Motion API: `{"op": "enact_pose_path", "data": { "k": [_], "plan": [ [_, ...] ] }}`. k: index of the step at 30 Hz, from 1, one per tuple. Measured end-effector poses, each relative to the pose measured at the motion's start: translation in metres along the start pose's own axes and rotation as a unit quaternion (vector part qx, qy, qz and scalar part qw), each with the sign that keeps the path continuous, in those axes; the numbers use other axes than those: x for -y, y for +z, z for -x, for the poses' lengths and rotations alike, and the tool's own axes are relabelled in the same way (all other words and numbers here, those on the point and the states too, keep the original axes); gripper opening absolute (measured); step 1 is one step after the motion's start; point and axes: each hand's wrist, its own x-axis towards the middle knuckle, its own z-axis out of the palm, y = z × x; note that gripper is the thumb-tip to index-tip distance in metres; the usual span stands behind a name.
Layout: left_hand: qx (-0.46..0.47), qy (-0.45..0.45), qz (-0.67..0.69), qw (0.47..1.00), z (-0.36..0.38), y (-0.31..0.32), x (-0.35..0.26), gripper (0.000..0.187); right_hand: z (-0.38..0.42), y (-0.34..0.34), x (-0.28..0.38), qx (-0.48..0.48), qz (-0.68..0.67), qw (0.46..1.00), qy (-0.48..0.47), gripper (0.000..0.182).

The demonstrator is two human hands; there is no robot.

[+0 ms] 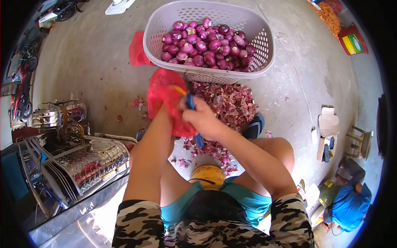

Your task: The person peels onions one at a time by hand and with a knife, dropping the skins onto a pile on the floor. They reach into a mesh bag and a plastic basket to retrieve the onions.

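Observation:
A red mesh bag (pixel 159 82) hangs in front of me, just below the grey basket (pixel 206 74). My left hand (pixel 167 97) is inside or behind the red mesh, blurred, so its fingers are hidden. My right hand (pixel 202 120) is closed beside the bag around a blue strap or handle (pixel 190 101); a yellow-orange strip (pixel 178 89) shows near it, and what it belongs to is unclear. Peeled purple onions (pixel 206 43) fill the basket's bottom. Loose onion skins (pixel 231 103) lie in a pile beneath and right of my hands.
A yellow container (pixel 208 175) stands between my legs. Another red mesh piece (pixel 138 49) lies left of the basket. A metal-framed vehicle (pixel 87 161) is at left. Cardboard (pixel 328 124), a wooden stool (pixel 359 140) and a person in blue (pixel 351 206) are at right.

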Motion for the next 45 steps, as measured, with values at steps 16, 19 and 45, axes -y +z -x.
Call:
{"op": "enact_pose_path", "data": {
  "k": [16,19,45],
  "plan": [
    [-0.018,0.068,-0.356,0.932,-0.013,-0.025,0.019,0.032,0.003,-0.011,0.032,-0.035,0.137,0.990,0.019,0.013],
    [-0.013,0.079,-0.382,0.921,-0.022,-0.024,0.017,0.033,-0.003,-0.016,0.030,-0.058,0.166,0.984,-0.014,0.015],
    [-0.002,0.142,-0.473,0.870,-0.030,-0.012,0.003,0.037,-0.012,-0.024,0.009,-0.034,0.419,0.904,-0.082,0.025]
  ]
}}
